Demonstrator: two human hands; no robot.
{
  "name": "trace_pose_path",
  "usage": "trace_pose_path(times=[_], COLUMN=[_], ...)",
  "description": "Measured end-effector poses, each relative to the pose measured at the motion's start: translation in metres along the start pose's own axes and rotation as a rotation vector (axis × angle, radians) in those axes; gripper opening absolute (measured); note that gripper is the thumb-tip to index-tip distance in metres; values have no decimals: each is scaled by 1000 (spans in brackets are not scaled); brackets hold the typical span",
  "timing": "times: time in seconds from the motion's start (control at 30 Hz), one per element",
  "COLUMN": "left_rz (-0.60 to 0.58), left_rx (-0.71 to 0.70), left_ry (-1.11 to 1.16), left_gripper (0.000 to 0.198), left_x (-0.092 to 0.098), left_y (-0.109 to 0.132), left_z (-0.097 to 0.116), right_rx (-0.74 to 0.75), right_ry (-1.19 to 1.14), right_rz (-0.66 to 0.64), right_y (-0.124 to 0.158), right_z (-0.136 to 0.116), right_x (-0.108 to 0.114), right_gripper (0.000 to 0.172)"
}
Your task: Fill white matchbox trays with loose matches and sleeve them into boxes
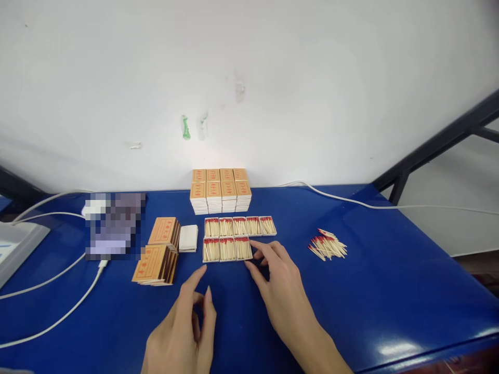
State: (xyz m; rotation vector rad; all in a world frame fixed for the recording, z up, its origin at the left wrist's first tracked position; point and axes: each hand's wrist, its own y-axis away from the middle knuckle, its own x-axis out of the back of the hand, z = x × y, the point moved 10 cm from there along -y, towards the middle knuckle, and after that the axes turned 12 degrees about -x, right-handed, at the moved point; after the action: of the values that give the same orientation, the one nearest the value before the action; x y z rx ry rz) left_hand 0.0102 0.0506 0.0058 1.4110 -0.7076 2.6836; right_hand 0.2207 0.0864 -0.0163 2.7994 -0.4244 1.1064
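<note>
Leftmost, orange covers (163, 231) stand in two piles. The left hand (175, 332) has nothing in it, thumb and forefinger parted. Beyond it are a white stack (188, 238), a block of matchboxes (221, 190) and, nearer, two rows of trays (227, 259) full of matches (211, 252). The right hand (283, 285) is at the front row's end tray (240, 258); I cannot tell whether it grips. Farther right lie loose matches (329, 245).
</note>
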Motion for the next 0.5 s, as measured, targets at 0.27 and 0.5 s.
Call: trace_pose_path(times=[0.27,0.5], left_rz=[-89,-203], left_rx=[-180,-151], left_ry=[-602,-674], left_gripper=[34,29], left_x=[-1,-17], left_y=[-46,-62], left_z=[9,2], right_rx=[26,9], right_ry=[60,63], right_rz=[79,169], right_y=[14,31], right_z=[6,28], right_x=[16,45], right_gripper=[37,40])
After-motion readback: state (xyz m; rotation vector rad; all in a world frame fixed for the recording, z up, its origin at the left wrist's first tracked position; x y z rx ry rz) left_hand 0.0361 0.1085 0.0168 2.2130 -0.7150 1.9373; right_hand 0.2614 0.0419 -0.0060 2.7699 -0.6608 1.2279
